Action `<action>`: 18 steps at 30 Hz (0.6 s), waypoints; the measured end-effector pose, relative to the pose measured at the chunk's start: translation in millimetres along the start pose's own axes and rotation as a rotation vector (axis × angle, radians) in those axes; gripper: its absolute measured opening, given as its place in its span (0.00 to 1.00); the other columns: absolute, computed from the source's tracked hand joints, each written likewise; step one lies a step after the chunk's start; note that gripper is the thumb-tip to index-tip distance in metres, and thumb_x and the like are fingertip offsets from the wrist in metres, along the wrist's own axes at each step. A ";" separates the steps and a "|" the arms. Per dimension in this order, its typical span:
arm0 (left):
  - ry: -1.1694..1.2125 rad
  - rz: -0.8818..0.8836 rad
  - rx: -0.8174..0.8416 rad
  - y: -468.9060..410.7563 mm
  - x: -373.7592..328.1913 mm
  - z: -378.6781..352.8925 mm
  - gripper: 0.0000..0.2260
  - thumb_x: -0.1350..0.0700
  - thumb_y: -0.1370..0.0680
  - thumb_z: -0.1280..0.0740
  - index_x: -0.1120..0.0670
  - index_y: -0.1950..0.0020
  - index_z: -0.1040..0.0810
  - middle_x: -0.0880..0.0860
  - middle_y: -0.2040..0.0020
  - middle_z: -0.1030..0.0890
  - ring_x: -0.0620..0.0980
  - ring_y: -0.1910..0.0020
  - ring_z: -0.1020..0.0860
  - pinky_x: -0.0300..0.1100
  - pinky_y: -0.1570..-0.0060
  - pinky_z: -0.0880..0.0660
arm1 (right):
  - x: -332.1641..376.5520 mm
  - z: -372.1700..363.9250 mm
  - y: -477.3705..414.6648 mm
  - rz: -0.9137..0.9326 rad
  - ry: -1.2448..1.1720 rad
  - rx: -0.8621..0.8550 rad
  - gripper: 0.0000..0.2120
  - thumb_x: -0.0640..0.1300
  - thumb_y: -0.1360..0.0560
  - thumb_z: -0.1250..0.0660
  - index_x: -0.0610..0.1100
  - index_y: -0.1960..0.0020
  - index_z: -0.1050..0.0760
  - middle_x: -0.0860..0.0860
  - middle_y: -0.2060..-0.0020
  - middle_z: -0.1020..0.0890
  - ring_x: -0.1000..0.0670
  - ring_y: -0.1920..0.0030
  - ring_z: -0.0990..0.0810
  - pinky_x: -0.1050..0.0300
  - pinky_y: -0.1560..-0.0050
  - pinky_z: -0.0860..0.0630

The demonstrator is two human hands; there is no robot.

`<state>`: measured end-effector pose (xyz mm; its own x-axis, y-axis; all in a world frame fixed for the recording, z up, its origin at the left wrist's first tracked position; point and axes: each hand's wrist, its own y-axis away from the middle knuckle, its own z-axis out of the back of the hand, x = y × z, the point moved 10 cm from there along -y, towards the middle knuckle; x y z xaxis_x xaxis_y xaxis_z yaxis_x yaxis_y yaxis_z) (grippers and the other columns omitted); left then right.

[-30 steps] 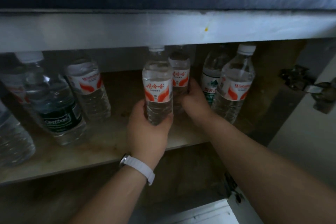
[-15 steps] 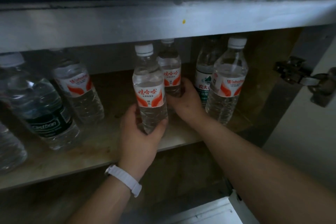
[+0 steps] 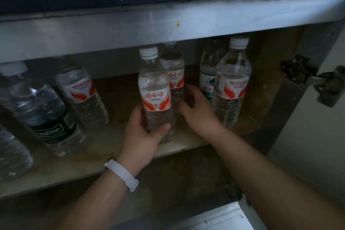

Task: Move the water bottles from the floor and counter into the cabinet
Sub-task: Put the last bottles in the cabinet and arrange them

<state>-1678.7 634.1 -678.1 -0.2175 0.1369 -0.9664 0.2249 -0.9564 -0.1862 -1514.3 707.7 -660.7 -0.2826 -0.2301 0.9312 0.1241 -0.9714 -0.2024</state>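
**Two hands on two bottles at the cabinet shelf**

The left hand [image 3: 143,132], with a white wristband [image 3: 123,173] on the wrist, grips the front bottle [image 3: 155,89], a clear plastic water bottle with a white screw cap and a red-and-white label. The thumb lies across its lower ribbed part and the fingers wrap round the far side. The bottle stands upright near the front edge of the pale wooden shelf [image 3: 93,157] inside the cabinet; I cannot tell whether its base touches the board.

Just behind it, touching or nearly so, stands the rear bottle [image 3: 174,73], clear plastic with the same red-and-white label and its cap under the grey counter edge [image 3: 112,30]. The right hand [image 3: 197,112] reaches in beside the front bottle and its curled fingers hold the rear bottle low on its body; the fingertips are partly hidden.

To the right, a green-labelled clear bottle [image 3: 207,80] stands at the back, with a white-capped red-labelled bottle [image 3: 232,84] just in front of it. On the left of the shelf stand a smaller red-labelled bottle [image 3: 82,91], a large clear bottle with a dark label [image 3: 46,114], and part of another clear bottle [image 3: 11,155] at the picture's edge. A metal hinge [image 3: 306,78] joins the open white door [image 3: 317,155] at the right.
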 end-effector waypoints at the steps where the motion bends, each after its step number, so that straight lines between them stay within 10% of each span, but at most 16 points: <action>1: 0.003 0.005 -0.010 2.0 -0.5 -3.3 0.29 0.58 0.28 0.22 0.34 0.37 0.30 0.38 0.40 0.20 0.39 0.39 0.23 0.44 0.39 0.24 | -4.1 3.9 7.2 -0.010 -0.019 -0.018 0.24 0.56 0.22 0.34 0.57 0.28 0.35 0.61 0.36 0.25 0.61 0.39 0.27 0.60 0.41 0.28; 5: -0.006 0.013 -0.049 1.6 -2.5 -13.5 0.29 0.56 0.30 0.21 0.36 0.37 0.29 0.39 0.39 0.20 0.41 0.39 0.22 0.49 0.38 0.23 | -8.3 13.1 32.9 -0.017 -0.137 -0.082 0.17 0.51 0.21 0.36 0.54 0.32 0.29 0.65 0.45 0.23 0.73 0.50 0.25 0.76 0.53 0.29; 18: 0.048 -0.003 -0.009 13.2 -18.3 -51.4 0.27 0.56 0.28 0.22 0.31 0.40 0.30 0.34 0.43 0.21 0.28 0.45 0.24 0.28 0.52 0.25 | -3.0 24.9 57.2 -0.027 -0.251 -0.115 0.08 0.46 0.19 0.39 0.57 0.45 0.25 0.60 0.52 0.17 0.65 0.51 0.20 0.70 0.56 0.24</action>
<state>-1622.9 632.3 -672.0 -0.1728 0.1519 -0.9732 0.2329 -0.9537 -0.1902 -1482.7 654.4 -667.5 -0.0377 -0.1961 0.9799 0.0064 -0.9806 -0.1960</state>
